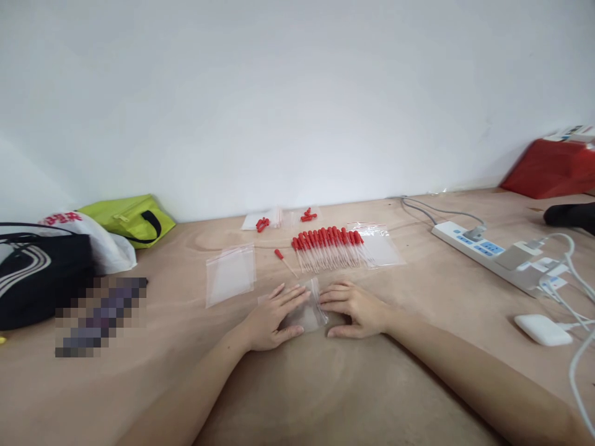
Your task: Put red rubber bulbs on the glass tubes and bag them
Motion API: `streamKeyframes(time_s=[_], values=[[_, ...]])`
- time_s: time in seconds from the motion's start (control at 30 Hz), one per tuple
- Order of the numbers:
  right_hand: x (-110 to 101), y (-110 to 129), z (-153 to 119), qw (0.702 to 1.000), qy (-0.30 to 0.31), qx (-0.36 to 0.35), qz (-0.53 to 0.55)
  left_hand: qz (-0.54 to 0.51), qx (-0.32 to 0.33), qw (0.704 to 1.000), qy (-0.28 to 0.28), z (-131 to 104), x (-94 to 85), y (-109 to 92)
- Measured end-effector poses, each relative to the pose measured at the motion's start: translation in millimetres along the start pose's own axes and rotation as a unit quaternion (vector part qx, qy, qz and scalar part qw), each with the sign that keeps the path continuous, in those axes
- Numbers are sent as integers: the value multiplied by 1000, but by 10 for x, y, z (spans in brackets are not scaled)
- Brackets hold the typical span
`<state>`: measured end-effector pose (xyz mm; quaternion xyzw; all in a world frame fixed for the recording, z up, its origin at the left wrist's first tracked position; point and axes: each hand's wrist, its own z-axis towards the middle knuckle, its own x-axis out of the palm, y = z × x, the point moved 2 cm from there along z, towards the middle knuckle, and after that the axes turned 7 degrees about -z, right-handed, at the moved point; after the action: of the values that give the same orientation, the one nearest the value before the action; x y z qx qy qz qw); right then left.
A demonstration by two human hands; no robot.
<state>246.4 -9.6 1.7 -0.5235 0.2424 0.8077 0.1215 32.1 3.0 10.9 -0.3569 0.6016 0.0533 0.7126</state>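
A small clear zip bag (307,319) lies flat on the table in front of me. My left hand (273,319) rests on its left part, fingers stretched and spread. Along the bag's right edge, my right hand (357,310) lies palm down with its fingers out and its thumb apart; neither hand grips anything. Just beyond, a row of glass droppers (328,248) with red rubber bulbs lies side by side, tips toward me. A single dropper (284,261) lies apart to their left. Whether the bag under my hands holds anything is hard to see.
Flat bags (231,275) lie at left, and another bag (379,244) behind the droppers. Loose red bulbs (263,224) sit on bags near the wall. A power strip (483,251) with cables and a white case (543,329) are at right; a black bag (46,272) stands left.
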Motion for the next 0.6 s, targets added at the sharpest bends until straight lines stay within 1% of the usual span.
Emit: streamKeyframes(time_s=[0.1, 0.17, 0.37, 0.47, 0.5, 0.53, 0.6], values=[[24, 42, 36, 999, 29, -29, 4, -10, 13, 1000, -12, 13, -10, -14], [35, 48, 46, 999, 39, -35, -6, -12, 18, 1000, -18, 16, -12, -9], [22, -8, 7, 998, 46, -18, -25, -13, 3, 1000, -12, -13, -29, 21], [13, -20, -5, 998, 52, -13, -27, -15, -7, 999, -27, -25, -20, 28], [10, -17, -6, 998, 53, -15, -28, -18, -12, 999, -47, -23, -15, 40], [6, -13, -5, 998, 53, -17, -30, -21, -23, 996, -81, -16, -15, 64], [2, -3, -6, 998, 55, -18, -37, -17, -67, 980, -187, 3, -36, 152]])
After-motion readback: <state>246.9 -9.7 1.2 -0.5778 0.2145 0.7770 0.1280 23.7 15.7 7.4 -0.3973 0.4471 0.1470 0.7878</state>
